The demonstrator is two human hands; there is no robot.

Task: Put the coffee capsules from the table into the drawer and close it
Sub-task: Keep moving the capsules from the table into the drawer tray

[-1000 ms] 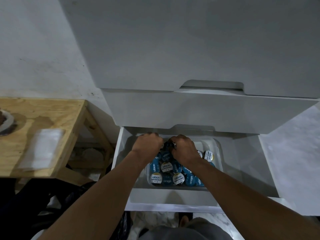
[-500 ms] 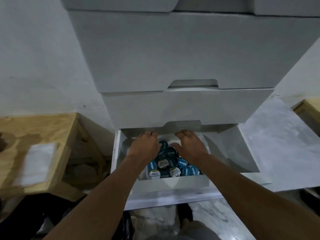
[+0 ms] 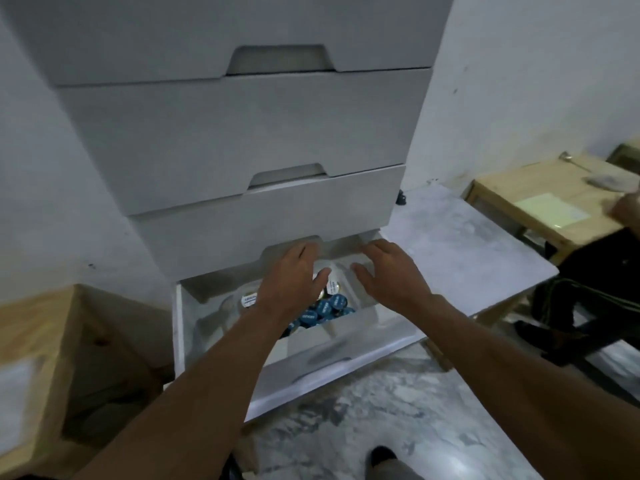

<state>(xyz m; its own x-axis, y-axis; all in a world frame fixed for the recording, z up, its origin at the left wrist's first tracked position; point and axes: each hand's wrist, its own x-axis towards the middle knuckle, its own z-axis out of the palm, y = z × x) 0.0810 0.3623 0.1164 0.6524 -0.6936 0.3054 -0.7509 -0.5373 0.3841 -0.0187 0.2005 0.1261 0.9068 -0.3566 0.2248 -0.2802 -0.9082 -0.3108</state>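
1. The drawer [image 3: 311, 372], the lowest one of the white cabinet [image 3: 242, 133], stands pulled out, as it did one second ago.
2. The coffee capsules [image 3: 325, 308] lie in a heap inside the drawer, in a clear container [image 3: 207, 323]. Most have blue tops, and a few have white tops. The heap is in the same place as before.
3. One second ago both hands were bent down onto the heap, with the fingers curled among the capsules. Now both are lifted off it.
4. The left hand [image 3: 294, 282] hovers palm down over the middle of the drawer, above the capsules. Its fingers are nearly straight and a little apart, and it has hold of nothing.
5. The right hand [image 3: 391, 275] hovers palm down over the right rear part of the drawer, apart from the left hand. Its fingers are spread wide, and it also holds nothing.
6. The fingertips of both hands reach towards the rear of the drawer, under the front of the closed drawer above it.
7. The camera has turned since then, so the drawer now looks tilted.
8. A wooden table [image 3: 540, 199] is now seen to the right of the drawer; half a second ago only its corner showed.
9. Another wooden table [image 3: 31, 341] stands to the left of the drawer, as before.
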